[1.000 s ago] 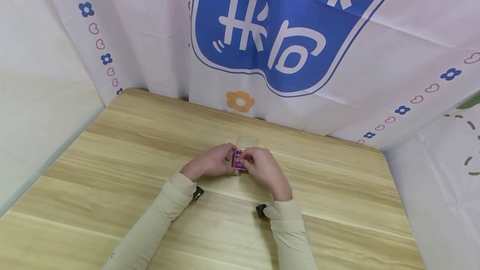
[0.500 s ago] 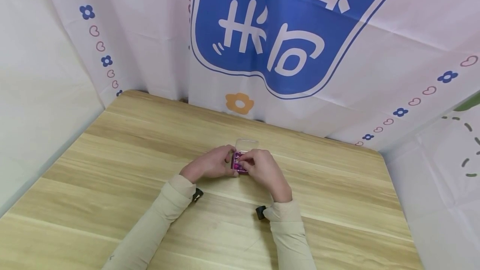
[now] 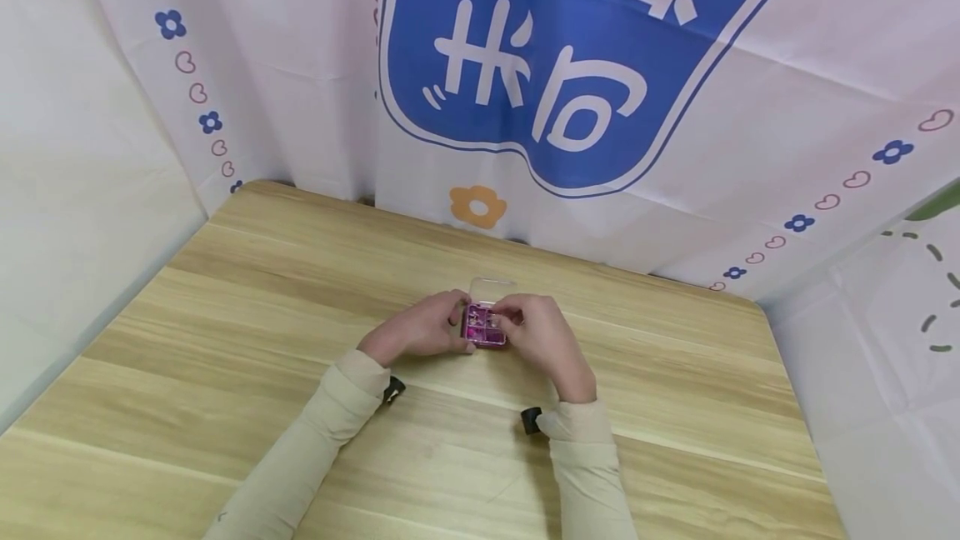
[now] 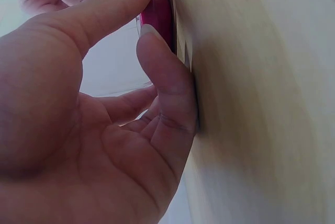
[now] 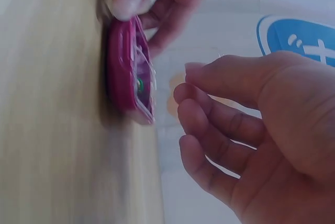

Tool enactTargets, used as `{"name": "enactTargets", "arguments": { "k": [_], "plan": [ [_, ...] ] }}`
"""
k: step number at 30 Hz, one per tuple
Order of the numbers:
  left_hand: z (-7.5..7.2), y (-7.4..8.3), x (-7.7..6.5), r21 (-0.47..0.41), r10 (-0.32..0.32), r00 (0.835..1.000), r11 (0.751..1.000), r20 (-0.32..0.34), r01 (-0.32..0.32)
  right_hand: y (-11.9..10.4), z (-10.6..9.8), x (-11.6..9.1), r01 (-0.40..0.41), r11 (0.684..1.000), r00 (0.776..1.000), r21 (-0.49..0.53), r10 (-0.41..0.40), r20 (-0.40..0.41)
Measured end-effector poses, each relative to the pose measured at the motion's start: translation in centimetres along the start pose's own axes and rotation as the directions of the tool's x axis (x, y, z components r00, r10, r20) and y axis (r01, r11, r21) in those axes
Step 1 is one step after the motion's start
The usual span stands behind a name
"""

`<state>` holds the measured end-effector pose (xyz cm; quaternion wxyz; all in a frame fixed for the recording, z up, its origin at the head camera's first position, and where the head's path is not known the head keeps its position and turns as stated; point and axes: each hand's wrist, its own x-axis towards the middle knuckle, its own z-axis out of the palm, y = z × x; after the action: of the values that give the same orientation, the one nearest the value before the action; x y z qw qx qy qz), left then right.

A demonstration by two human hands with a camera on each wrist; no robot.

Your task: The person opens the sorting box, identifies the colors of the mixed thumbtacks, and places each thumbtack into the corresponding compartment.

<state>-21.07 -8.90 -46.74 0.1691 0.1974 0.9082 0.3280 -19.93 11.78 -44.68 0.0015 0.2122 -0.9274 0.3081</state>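
Observation:
A small magenta compartment box (image 3: 489, 345) sits on the wooden table, its clear lid (image 3: 493, 292) folded back away from me. Bits in purple, pink and white lie in its sections; a green piece (image 5: 140, 84) shows in the right wrist view. My left hand (image 3: 423, 325) grips the box's left side, thumb on the near edge and fingers at the far corner. Over the box's right part is my right hand (image 3: 536, 325), thumb and index tips brought together and the other fingers curled. I cannot tell whether something tiny is between those tips.
The wooden table (image 3: 315, 273) spreads around both arms. Behind it hangs a white cloth (image 3: 315, 107) with a large blue emblem, and a pale sheet (image 3: 90, 148) closes the left side. A dark strap piece (image 3: 531, 421) shows by the right cuff.
My right hand has shifted right across the box, uncovering more of its sections, including the near right one. The left hand keeps its hold and the box stays in place.

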Motion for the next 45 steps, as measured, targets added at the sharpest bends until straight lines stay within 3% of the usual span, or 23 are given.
{"name": "enactTargets", "arguments": {
  "k": [9, 23, 29, 45],
  "plan": [
    [0.0, -0.1, 0.0, -0.010, -0.023, 1.000, 1.000, 0.003, 0.023, 2.0, -1.7, -0.7, -0.079, 0.997, 0.997, -0.022, 0.079, -0.012],
    [-0.2, -0.1, 0.0, 0.003, -0.028, 1.000, 1.000, 0.000, 0.028, 4.8, -4.1, -2.7, -0.264, 0.964, 0.954, 0.003, 0.261, 0.148],
    [-0.1, -0.1, 0.0, -0.007, -0.036, 0.999, 0.999, 0.002, 0.036, 5.5, -3.9, -2.9, -0.329, 0.943, 0.931, 0.040, 0.318, 0.179],
    [0.4, -0.4, 0.0, -0.013, -0.025, 1.000, 1.000, 0.001, 0.025, 5.9, -3.2, -3.2, -0.363, 0.932, 0.921, 0.021, 0.356, 0.156]
  ]
}}
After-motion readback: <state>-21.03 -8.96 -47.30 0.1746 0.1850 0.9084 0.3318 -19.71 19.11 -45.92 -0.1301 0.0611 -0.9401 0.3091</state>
